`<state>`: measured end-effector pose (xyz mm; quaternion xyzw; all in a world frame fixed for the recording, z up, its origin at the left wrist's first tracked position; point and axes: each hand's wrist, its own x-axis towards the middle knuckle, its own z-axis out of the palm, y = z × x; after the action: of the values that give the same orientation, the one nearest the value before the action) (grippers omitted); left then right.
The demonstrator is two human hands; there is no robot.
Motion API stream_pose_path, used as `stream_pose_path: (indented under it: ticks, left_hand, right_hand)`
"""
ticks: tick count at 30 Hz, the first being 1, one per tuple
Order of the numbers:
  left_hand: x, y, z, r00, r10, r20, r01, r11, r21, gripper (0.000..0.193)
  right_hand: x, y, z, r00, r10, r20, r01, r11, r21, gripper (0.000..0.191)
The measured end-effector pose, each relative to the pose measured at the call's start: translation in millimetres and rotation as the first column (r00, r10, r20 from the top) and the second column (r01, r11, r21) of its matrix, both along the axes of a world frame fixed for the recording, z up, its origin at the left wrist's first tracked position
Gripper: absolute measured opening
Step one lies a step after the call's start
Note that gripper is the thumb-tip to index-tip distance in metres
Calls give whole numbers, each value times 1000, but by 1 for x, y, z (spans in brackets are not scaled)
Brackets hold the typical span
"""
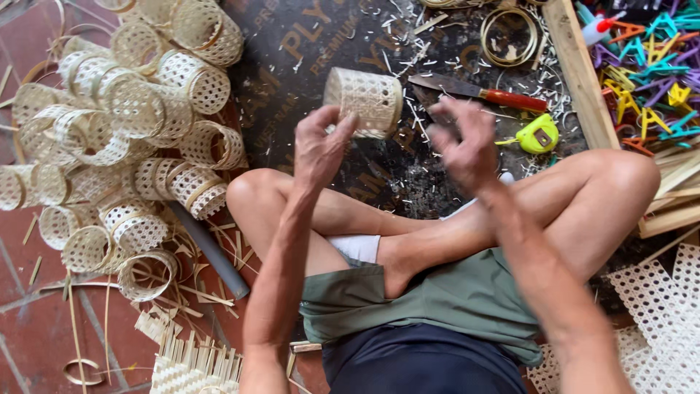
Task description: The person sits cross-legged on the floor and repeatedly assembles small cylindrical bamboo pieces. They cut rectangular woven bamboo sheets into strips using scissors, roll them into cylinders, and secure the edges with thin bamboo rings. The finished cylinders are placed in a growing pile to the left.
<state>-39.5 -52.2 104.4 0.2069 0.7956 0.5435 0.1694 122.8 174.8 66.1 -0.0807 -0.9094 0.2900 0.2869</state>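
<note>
The left hand [319, 146] is raised and pinches the woven cylinder [364, 101] by its rim. The right hand [467, 146] is lifted beside it, fingers loosely spread and holding nothing, blurred.

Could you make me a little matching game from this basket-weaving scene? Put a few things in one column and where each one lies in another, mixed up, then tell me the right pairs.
Things:
1. woven cylinder
2. knife with a red handle
3. yellow tape measure
4. pile of woven baskets

Places:
A. heaped on the floor at the left side of the picture
B. at the fingertips of the left hand
C. flat on the dark board above the right hand
D. on the board just beyond the knee at the right side of the picture

Pairs: 1-B, 2-C, 3-D, 4-A
</note>
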Motion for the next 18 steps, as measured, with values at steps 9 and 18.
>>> stream_pose_path:
  ticks: [9, 18]
  left_hand:
    - [42, 47, -11, 558, -554, -618, 109, 787, -607, 15]
    - [54, 38, -17, 594, -403, -696, 156, 907, -392, 54]
  right_hand:
    - [-50, 164, -65, 941, -223, 255, 120, 923, 366, 13]
    - [-49, 168, -76, 915, -185, 359, 63, 943, 327, 14]
